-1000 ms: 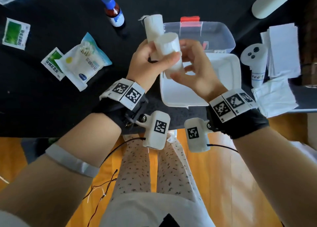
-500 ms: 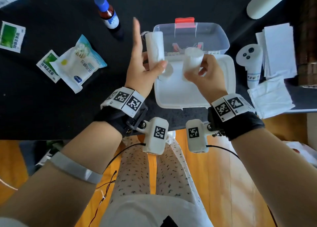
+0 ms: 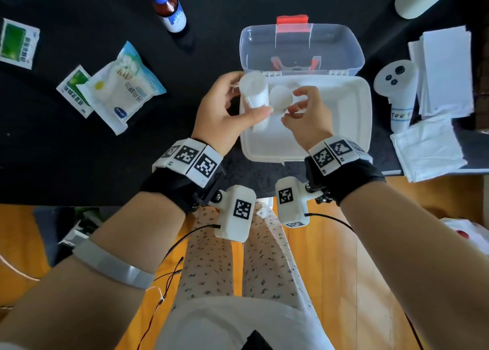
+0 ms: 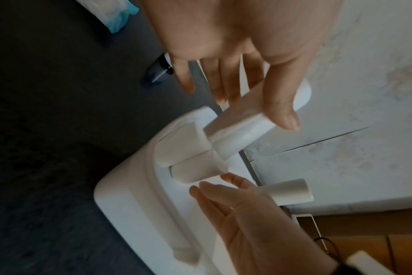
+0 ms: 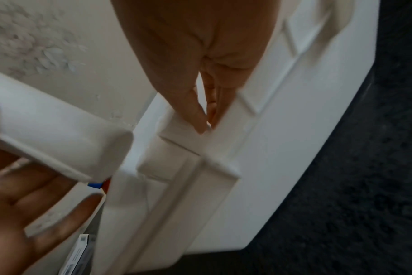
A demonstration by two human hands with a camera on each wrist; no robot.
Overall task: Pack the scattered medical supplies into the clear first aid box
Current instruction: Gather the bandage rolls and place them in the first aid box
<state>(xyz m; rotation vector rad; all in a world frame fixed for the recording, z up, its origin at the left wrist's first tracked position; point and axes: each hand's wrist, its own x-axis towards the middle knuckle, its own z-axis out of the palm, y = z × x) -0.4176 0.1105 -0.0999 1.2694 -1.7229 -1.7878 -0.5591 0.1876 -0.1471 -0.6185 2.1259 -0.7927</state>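
Observation:
My left hand (image 3: 248, 101) grips a white gauze roll (image 3: 255, 90) between thumb and fingers, tilted over the left edge of the first aid box. The box lies open, its clear half (image 3: 344, 48) with a red latch at the back and its white half (image 3: 346, 116) in front. A second gauze roll (image 3: 281, 99) sits in the white half. My right hand (image 3: 292, 101) touches it with nearly straight fingertips. In the left wrist view the held roll (image 4: 235, 134) lies under my thumb, above two short rolls (image 4: 195, 171). In the right wrist view my right fingertips (image 5: 200, 121) meet on a roll.
On the black table to the left lie a cotton swab bag (image 3: 124, 85), two green sachets (image 3: 72, 90) and a brown bottle with a blue cap (image 3: 169, 8). Right of the box stand a white controller (image 3: 397, 85), stacked white sheets (image 3: 444, 69) and a folded cloth (image 3: 426, 148).
Both hands came down to the box. The right hand set its roll into the white half and loosened its hold. The left index finger, raised before, now curls round its roll.

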